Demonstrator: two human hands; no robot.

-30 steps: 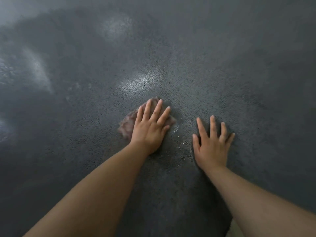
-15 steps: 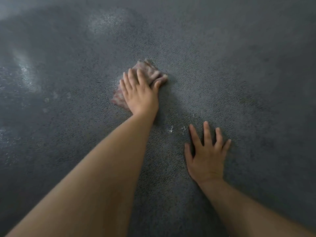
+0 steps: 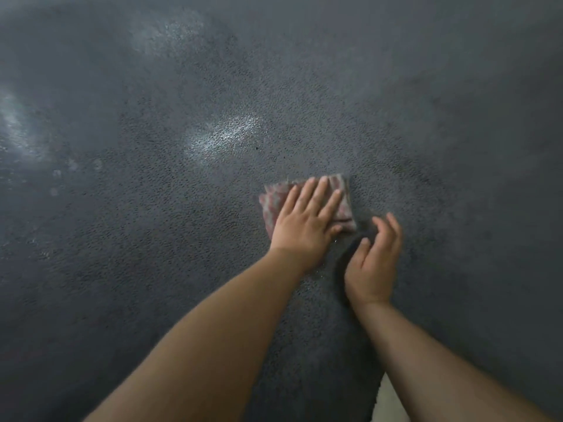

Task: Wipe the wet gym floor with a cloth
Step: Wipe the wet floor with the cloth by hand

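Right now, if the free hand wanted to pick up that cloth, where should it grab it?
Probably the near right corner of the folded cloth, coming in from the right. The left hand presses flat across the middle and left, while that layered edge lies bare right beside the right hand, whose fingers hang loosely curled.

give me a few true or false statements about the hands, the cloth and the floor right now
1. The left hand presses flat on the cloth. True.
2. The right hand grips the cloth. False: it holds nothing, its fingers loosely curled, beside the cloth.
3. The cloth lies folded on the dark floor. True.
4. The cloth is plain white. False: it is reddish and patterned.
5. A shiny patch shows on the floor beyond the cloth, to the left. True.
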